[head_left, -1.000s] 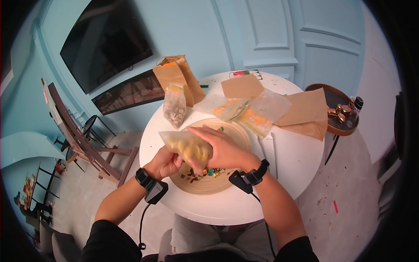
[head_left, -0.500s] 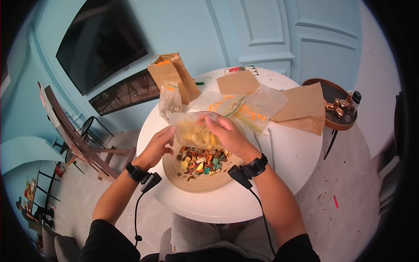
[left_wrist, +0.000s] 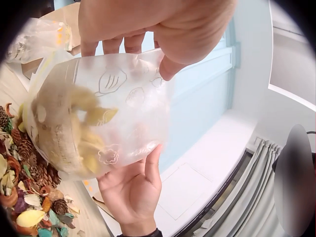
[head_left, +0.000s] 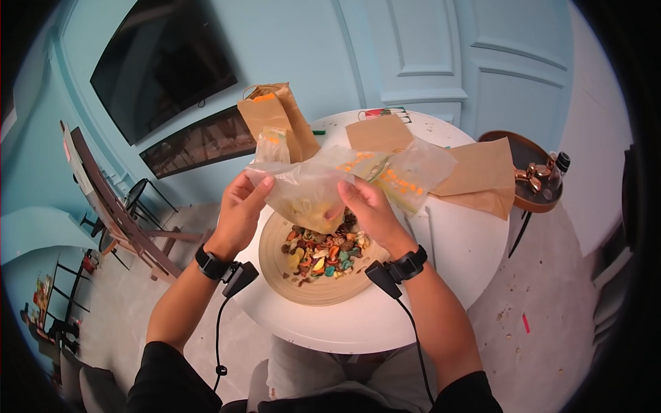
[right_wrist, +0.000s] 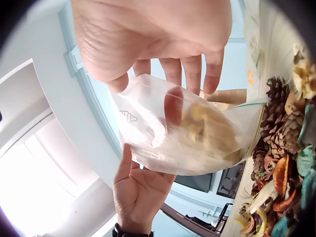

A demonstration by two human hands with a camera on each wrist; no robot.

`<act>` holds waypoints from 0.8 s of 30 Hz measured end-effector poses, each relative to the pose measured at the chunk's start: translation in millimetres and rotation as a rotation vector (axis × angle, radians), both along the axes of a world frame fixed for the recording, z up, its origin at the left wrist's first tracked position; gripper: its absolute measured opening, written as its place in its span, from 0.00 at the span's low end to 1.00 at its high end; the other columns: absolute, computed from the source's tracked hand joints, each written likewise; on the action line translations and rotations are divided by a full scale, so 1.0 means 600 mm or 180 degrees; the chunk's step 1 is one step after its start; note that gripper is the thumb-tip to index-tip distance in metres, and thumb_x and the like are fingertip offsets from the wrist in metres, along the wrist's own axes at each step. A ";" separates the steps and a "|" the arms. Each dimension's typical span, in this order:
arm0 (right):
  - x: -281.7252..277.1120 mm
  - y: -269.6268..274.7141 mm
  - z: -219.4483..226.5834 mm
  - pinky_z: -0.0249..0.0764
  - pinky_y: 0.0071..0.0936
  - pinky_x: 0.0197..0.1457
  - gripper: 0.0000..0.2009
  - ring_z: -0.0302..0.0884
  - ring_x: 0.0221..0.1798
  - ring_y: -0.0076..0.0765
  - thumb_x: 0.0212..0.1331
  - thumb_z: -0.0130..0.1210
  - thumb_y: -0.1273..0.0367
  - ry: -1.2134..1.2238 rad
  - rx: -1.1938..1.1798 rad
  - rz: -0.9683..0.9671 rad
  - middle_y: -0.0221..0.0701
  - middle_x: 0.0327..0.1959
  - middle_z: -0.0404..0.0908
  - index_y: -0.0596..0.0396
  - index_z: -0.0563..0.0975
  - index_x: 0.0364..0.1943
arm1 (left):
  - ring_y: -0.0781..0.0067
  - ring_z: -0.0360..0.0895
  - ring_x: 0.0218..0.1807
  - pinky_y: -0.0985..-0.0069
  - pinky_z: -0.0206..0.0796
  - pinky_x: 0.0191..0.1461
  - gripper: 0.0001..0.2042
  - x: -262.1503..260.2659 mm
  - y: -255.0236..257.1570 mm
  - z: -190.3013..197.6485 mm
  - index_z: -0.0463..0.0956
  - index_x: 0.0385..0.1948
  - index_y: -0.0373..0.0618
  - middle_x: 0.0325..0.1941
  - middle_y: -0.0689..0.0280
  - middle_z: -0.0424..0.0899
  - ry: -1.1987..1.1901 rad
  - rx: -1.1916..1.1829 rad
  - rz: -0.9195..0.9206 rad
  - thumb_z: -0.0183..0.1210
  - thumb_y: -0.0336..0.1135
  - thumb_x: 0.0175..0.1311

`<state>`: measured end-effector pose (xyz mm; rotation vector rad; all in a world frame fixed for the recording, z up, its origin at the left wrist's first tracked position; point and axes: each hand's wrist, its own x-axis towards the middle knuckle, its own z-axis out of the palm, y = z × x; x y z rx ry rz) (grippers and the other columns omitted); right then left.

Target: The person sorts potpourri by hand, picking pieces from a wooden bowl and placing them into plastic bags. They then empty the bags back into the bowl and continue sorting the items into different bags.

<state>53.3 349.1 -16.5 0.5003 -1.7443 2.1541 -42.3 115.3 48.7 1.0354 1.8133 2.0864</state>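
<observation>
A frosted plastic bag [head_left: 299, 186] with yellow dried pieces [left_wrist: 91, 128] inside is held up over a round wooden plate [head_left: 279, 275]. My left hand [head_left: 237, 213] pinches its left end between thumb and fingers, and my right hand [head_left: 375, 217] grips the opposite end the same way. In the left wrist view, the yellow pieces gather at the side of the bag nearest the plate. Colourful potpourri [head_left: 320, 258] with pine cones [right_wrist: 274, 108] lies heaped on the plate, partly hidden behind the bag.
Behind the plate are frosted zip bags [head_left: 406, 175] with orange marks, a brown paper sheet [head_left: 379, 134] and a flat paper bag [head_left: 478, 175]. An upright paper bag [head_left: 289, 120] stands at the back left, another plastic bag [head_left: 273, 144] before it. A side table [head_left: 506, 148] stands right.
The left hand let go of the bag's lower part, then took its left end. The bag has turned and spread between both hands, yellow contents lower, uncovering more potpourri.
</observation>
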 end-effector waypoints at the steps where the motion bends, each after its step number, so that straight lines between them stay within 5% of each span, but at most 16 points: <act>1: 0.000 0.001 0.001 0.74 0.25 0.58 0.27 0.84 0.47 0.24 0.77 0.50 0.52 0.0007 0.0058 -0.0018 0.32 0.52 0.84 0.62 0.72 0.66 | 0.74 0.80 0.58 0.68 0.68 0.66 0.13 -0.003 -0.001 0.000 0.76 0.55 0.42 0.56 0.65 0.84 0.0019 0.0027 0.0029 0.58 0.36 0.76; 10: -0.010 -0.003 -0.014 0.69 0.41 0.70 0.44 0.74 0.69 0.43 0.57 0.70 0.46 0.0086 0.0654 -0.0341 0.53 0.62 0.79 0.57 0.67 0.72 | 0.73 0.81 0.57 0.67 0.72 0.65 0.10 -0.005 0.002 0.025 0.74 0.53 0.47 0.54 0.67 0.84 -0.0277 0.0550 0.0055 0.55 0.38 0.77; 16: 0.001 0.001 0.002 0.68 0.38 0.71 0.41 0.75 0.68 0.36 0.56 0.72 0.53 -0.0389 0.0891 0.0008 0.43 0.63 0.79 0.57 0.69 0.71 | 0.72 0.81 0.56 0.67 0.73 0.63 0.10 -0.007 0.001 0.034 0.74 0.50 0.48 0.53 0.67 0.84 -0.0672 0.0706 0.0082 0.56 0.41 0.77; 19: 0.002 -0.002 0.000 0.69 0.38 0.70 0.38 0.76 0.66 0.39 0.55 0.73 0.52 -0.0113 0.1022 -0.0029 0.46 0.60 0.81 0.58 0.73 0.68 | 0.73 0.81 0.56 0.67 0.72 0.64 0.11 -0.016 0.001 0.024 0.74 0.51 0.48 0.54 0.67 0.84 -0.0643 0.0669 0.0033 0.56 0.42 0.77; 22: 0.011 -0.015 0.008 0.74 0.34 0.64 0.29 0.79 0.60 0.32 0.61 0.69 0.57 0.0404 0.0963 0.0217 0.40 0.57 0.83 0.60 0.77 0.62 | 0.73 0.81 0.57 0.66 0.72 0.64 0.12 -0.015 0.011 -0.004 0.74 0.53 0.48 0.54 0.68 0.84 -0.0601 0.0513 0.0140 0.58 0.41 0.76; 24: 0.003 -0.015 -0.001 0.76 0.30 0.60 0.22 0.80 0.55 0.27 0.66 0.65 0.60 0.0021 0.0822 0.0233 0.36 0.54 0.84 0.61 0.79 0.57 | 0.72 0.80 0.58 0.66 0.72 0.65 0.14 -0.005 0.019 -0.014 0.73 0.55 0.47 0.56 0.67 0.83 -0.0576 0.0406 0.0212 0.59 0.41 0.75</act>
